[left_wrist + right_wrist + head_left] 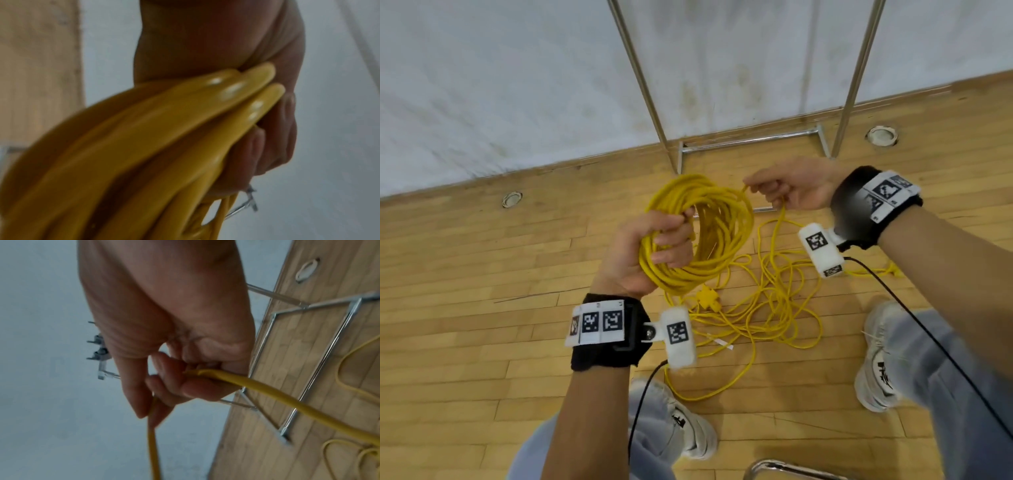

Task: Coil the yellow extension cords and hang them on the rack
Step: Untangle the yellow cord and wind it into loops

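The left hand [650, 250] grips the coiled yellow extension cord [702, 236] with fingers wrapped round its loops; the right hand [791, 188] pinches the free strand. Each new loop should match the coil's size, without twisting, while slack [774, 308] feeds from the floor.

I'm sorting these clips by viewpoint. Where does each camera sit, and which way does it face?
Head: worn on the head, facing down at the floor; shows both forearms, left hand gripping the coil, right hand, shoes.
Left wrist: looks along the left hand at the coil, blurred.
Right wrist: looks along the right hand pinching a cord strand.
Shared: head and right wrist both show the rack base.
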Action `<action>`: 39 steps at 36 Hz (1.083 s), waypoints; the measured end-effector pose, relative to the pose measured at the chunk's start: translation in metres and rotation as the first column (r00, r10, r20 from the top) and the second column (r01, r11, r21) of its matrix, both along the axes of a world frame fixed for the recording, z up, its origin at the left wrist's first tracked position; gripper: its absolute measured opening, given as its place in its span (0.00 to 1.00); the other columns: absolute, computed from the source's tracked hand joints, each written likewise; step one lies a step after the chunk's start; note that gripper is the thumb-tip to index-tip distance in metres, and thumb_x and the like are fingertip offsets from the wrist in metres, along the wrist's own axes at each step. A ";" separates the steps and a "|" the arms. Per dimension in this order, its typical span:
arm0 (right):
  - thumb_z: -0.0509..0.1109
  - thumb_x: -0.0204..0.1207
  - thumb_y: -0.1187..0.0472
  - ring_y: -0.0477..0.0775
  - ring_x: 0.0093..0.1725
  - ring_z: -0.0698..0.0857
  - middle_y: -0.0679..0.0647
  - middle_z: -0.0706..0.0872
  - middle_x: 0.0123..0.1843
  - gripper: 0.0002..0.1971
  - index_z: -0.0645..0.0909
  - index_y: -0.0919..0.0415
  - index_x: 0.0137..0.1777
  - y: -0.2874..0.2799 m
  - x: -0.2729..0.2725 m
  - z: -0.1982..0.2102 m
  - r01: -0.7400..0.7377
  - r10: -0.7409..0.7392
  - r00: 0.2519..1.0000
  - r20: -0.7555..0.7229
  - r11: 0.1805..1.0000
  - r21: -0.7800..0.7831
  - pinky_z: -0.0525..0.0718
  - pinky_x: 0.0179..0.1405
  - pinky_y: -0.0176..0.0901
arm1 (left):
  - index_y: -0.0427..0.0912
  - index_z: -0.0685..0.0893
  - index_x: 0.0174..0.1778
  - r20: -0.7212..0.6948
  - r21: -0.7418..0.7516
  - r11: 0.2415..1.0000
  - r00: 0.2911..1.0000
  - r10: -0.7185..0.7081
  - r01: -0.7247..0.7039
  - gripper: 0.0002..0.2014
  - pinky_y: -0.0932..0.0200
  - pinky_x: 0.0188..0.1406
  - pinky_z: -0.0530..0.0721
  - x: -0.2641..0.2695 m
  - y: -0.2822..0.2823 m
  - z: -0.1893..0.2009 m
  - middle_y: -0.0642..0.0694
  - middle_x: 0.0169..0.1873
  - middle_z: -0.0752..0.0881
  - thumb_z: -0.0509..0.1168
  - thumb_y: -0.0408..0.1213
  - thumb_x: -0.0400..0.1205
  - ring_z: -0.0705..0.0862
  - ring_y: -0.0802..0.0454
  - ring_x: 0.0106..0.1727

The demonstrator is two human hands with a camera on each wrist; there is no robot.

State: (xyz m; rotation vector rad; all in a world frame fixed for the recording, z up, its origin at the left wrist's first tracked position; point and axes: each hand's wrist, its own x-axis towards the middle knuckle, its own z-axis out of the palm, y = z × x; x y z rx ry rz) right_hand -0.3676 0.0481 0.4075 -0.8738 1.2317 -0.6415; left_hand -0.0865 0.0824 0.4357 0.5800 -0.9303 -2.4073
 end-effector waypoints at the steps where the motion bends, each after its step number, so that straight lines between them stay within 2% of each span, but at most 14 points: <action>1: 0.69 0.86 0.57 0.42 0.24 0.63 0.43 0.69 0.25 0.10 0.85 0.60 0.45 -0.001 0.001 0.004 -0.004 0.004 1.000 0.015 1.000 0.016 0.67 0.28 0.33 | 0.36 0.83 0.46 0.091 -0.050 0.999 0.996 0.004 0.001 0.09 0.62 0.21 0.59 -0.004 0.002 -0.001 0.54 0.22 0.68 0.73 0.30 0.72 0.66 0.61 0.16; 3: 0.66 0.87 0.57 0.41 0.23 0.70 0.44 0.77 0.29 0.11 0.85 0.63 0.49 0.000 0.004 0.010 -0.025 0.022 0.998 0.054 0.999 0.041 0.72 0.27 0.31 | 0.34 0.81 0.45 0.296 -0.193 0.981 0.954 0.042 0.017 0.08 0.62 0.20 0.56 -0.012 0.006 -0.001 0.51 0.22 0.69 0.70 0.28 0.71 0.67 0.59 0.18; 6: 0.65 0.88 0.57 0.41 0.30 0.81 0.51 0.85 0.38 0.11 0.85 0.62 0.48 0.005 0.015 0.011 -0.073 0.069 0.995 0.067 0.995 0.060 0.81 0.28 0.32 | 0.33 0.80 0.42 0.518 -0.395 0.915 0.843 0.145 0.085 0.05 0.64 0.19 0.61 -0.023 0.011 -0.006 0.46 0.23 0.69 0.68 0.28 0.73 0.65 0.52 0.21; 10: 0.66 0.88 0.55 0.47 0.38 0.89 0.58 0.90 0.47 0.15 0.85 0.67 0.62 0.013 0.027 0.008 -0.154 0.153 0.988 0.015 0.988 0.031 0.89 0.35 0.35 | 0.34 0.81 0.43 0.654 -0.430 0.898 0.718 0.239 0.094 0.02 0.63 0.19 0.62 -0.033 0.011 -0.016 0.44 0.24 0.71 0.68 0.26 0.77 0.65 0.50 0.24; 12: 0.67 0.87 0.54 0.50 0.41 0.90 0.63 0.91 0.51 0.17 0.84 0.68 0.64 0.017 0.030 0.008 -0.151 0.151 0.988 0.000 0.988 -0.010 0.90 0.38 0.38 | 0.35 0.82 0.44 0.687 -0.424 0.903 0.676 0.265 0.077 0.02 0.63 0.19 0.63 -0.036 0.010 -0.020 0.45 0.24 0.71 0.66 0.24 0.79 0.65 0.49 0.24; 15: 0.68 0.87 0.53 0.54 0.41 0.91 0.70 0.91 0.58 0.21 0.83 0.73 0.65 0.022 0.031 0.011 -0.158 0.152 0.987 -0.053 0.978 -0.134 0.90 0.42 0.43 | 0.36 0.81 0.41 0.693 -0.452 0.891 0.647 0.318 0.047 0.03 0.62 0.19 0.63 -0.038 0.011 -0.023 0.46 0.23 0.73 0.67 0.25 0.78 0.66 0.48 0.23; 20: 0.68 0.86 0.51 0.57 0.35 0.87 0.65 0.93 0.50 0.22 0.82 0.72 0.67 0.033 0.035 0.024 -0.160 0.137 0.986 -0.091 0.923 -0.349 0.84 0.43 0.47 | 0.37 0.77 0.38 0.663 -0.527 0.850 0.615 0.427 -0.022 0.07 0.63 0.17 0.65 -0.037 0.009 -0.021 0.46 0.22 0.71 0.66 0.23 0.79 0.66 0.53 0.19; 23: 0.66 0.83 0.47 0.57 0.32 0.84 0.69 0.92 0.49 0.27 0.81 0.72 0.68 0.039 0.041 0.029 -0.073 0.087 0.996 0.007 0.876 -0.477 0.83 0.39 0.45 | 0.37 0.79 0.40 0.644 -0.564 0.822 0.580 0.499 -0.081 0.06 0.62 0.18 0.65 -0.034 0.007 -0.023 0.46 0.23 0.71 0.66 0.24 0.78 0.66 0.52 0.21; 26: 0.64 0.87 0.51 0.55 0.27 0.79 0.66 0.93 0.46 0.21 0.82 0.68 0.68 0.044 0.052 0.030 0.007 0.030 0.998 0.056 0.822 -0.569 0.78 0.31 0.42 | 0.38 0.80 0.40 0.622 -0.604 0.786 0.541 0.567 -0.130 0.03 0.63 0.19 0.66 -0.033 0.006 -0.027 0.44 0.26 0.71 0.67 0.28 0.77 0.65 0.50 0.22; 28: 0.64 0.88 0.55 0.58 0.25 0.74 0.65 0.93 0.47 0.17 0.81 0.66 0.69 0.049 0.061 0.030 -0.007 0.030 0.999 0.026 0.781 -0.625 0.76 0.29 0.41 | 0.39 0.80 0.39 0.607 -0.638 0.754 0.501 0.617 -0.155 0.05 0.58 0.24 0.69 -0.031 0.006 -0.029 0.42 0.27 0.72 0.68 0.36 0.72 0.68 0.50 0.26; 30: 0.66 0.89 0.58 0.60 0.25 0.72 0.62 0.93 0.48 0.16 0.80 0.65 0.70 0.057 0.069 0.031 -0.037 0.043 0.999 -0.007 0.755 -0.655 0.74 0.28 0.42 | 0.43 0.78 0.34 0.588 -0.658 0.729 0.476 0.654 -0.189 0.06 0.50 0.29 0.69 -0.029 0.007 -0.031 0.45 0.26 0.72 0.68 0.39 0.68 0.70 0.50 0.29; 32: 0.66 0.88 0.58 0.62 0.25 0.72 0.61 0.93 0.49 0.17 0.79 0.65 0.71 0.064 0.078 0.033 -0.041 0.061 0.998 0.008 0.755 -0.654 0.72 0.25 0.47 | 0.45 0.74 0.32 0.573 -0.666 0.711 0.454 0.682 -0.227 0.07 0.48 0.31 0.68 -0.026 0.007 -0.032 0.46 0.26 0.70 0.67 0.39 0.68 0.68 0.50 0.30; 36: 0.63 0.88 0.56 0.65 0.26 0.79 0.63 0.92 0.56 0.19 0.75 0.63 0.75 0.073 0.096 0.038 -0.036 0.109 0.991 0.078 0.779 -0.626 0.73 0.22 0.48 | 0.42 0.74 0.33 0.558 -0.632 0.697 0.426 0.712 -0.339 0.06 0.52 0.28 0.64 -0.024 0.006 -0.034 0.45 0.25 0.68 0.66 0.34 0.72 0.65 0.50 0.28; 39: 0.65 0.87 0.55 0.71 0.28 0.85 0.58 0.93 0.56 0.21 0.72 0.61 0.77 0.081 0.109 0.038 -0.103 0.172 0.984 0.050 0.771 -0.628 0.78 0.21 0.49 | 0.36 0.81 0.38 0.532 -0.599 0.678 0.421 0.735 -0.427 0.04 0.54 0.27 0.64 -0.019 0.006 -0.037 0.41 0.29 0.71 0.67 0.33 0.72 0.67 0.45 0.33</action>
